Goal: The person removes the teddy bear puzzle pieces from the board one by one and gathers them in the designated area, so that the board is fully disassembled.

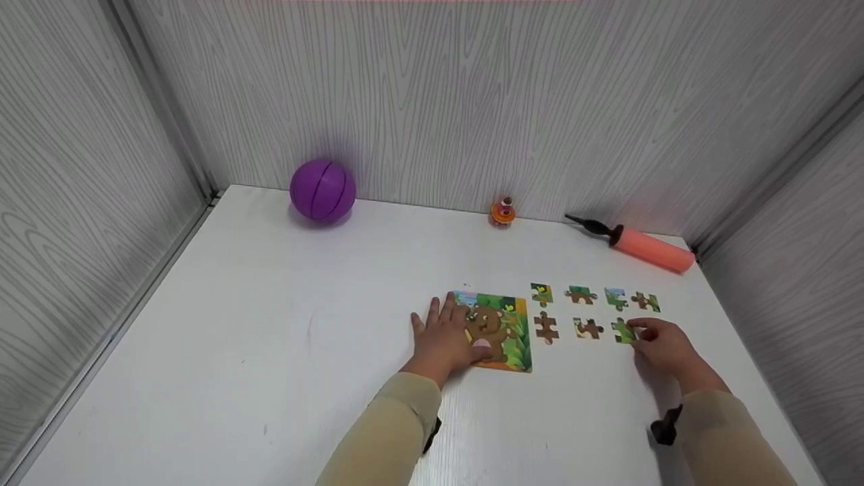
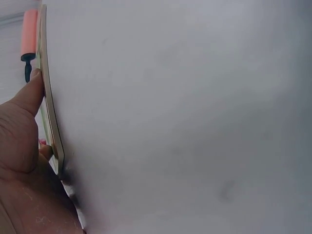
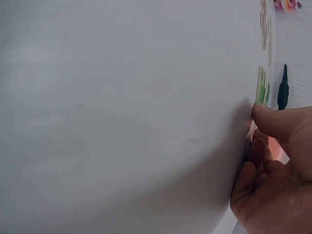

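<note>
My left hand (image 1: 442, 341) lies with spread fingers on the left part of a square bear picture puzzle board (image 1: 516, 337). In the left wrist view its thumb and the edge of the board (image 2: 50, 107) show at the left. At the right, my right hand (image 1: 665, 347) pinches the right edge of a green puzzle piece (image 1: 622, 331) on the table between thumb and forefinger. Other loose pieces lie in two rows: a brown piece (image 1: 546, 328) and a brown-and-yellow piece (image 1: 588, 329) in the near row, several more, such as a brown-and-green piece (image 1: 581, 295), behind.
On the white table (image 1: 223, 324), a purple ball (image 1: 322, 192) stands at the back left. A small orange toy figure (image 1: 502, 212) is at the back wall. An orange hand pump (image 1: 651, 250) with a black nozzle lies at the back right. Grey wood-grain panels (image 1: 439, 101) enclose the table.
</note>
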{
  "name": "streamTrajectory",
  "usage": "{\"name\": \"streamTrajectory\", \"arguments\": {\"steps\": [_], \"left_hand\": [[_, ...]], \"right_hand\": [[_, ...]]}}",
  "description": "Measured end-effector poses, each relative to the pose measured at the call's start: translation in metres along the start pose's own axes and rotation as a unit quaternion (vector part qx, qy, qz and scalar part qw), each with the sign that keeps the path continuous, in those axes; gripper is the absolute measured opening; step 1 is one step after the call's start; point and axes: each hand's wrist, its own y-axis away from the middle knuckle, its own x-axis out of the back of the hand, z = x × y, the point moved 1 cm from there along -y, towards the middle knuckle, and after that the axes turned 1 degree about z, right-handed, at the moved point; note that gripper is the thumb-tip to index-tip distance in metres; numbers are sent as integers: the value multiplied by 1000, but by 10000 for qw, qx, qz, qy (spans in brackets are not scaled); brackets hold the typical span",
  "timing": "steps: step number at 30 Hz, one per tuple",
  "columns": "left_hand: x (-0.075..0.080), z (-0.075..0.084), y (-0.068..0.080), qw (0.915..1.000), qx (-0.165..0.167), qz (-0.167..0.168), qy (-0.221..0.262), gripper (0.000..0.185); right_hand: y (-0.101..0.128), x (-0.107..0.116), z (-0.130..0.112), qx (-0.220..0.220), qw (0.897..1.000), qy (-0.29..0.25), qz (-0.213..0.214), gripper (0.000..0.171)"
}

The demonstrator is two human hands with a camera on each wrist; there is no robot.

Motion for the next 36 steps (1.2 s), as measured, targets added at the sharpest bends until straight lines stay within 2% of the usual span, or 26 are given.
{"name": "streamTrajectory", "arguments": {"steps": [4, 9, 12, 16, 20, 24, 30, 33, 36], "left_hand": [[2, 0, 3, 10000, -10, 18, -11, 103], [0, -1, 2, 9999, -66, 81, -73, 104], [-3, -3, -1, 9999, -57, 51, -94, 102], [-5, -4, -2, 9999, -63, 78, -37, 100], [-5, -5, -3, 9999, -64, 79, -67, 100], [-3, -3, 0, 9999, -63, 66, -121, 102], [-2, -3, 0, 9999, -92, 125, -29, 99], [-3, -4, -2, 9999, -109, 100, -74, 97], [0, -2, 3, 9997, -146, 145, -148, 93]], "right_hand": [[1, 1, -1, -13, 10000, 5, -36, 48], [6, 0, -4, -13, 9996, -261, 49, 59], [8, -2, -8, -142, 9989, -430, 151, 63], [10, -6, -22, -273, 9972, -550, 430, 59], [15, -15, -48, 15, 9942, -736, 778, 49], [24, -34, -82, 443, 9927, -769, 818, 42], [37, -73, -136, 1049, 9911, -702, 416, 43], [41, -91, -158, 1317, 9891, -638, 142, 46], [42, -107, -176, 1569, 9861, -550, -56, 45]]}}
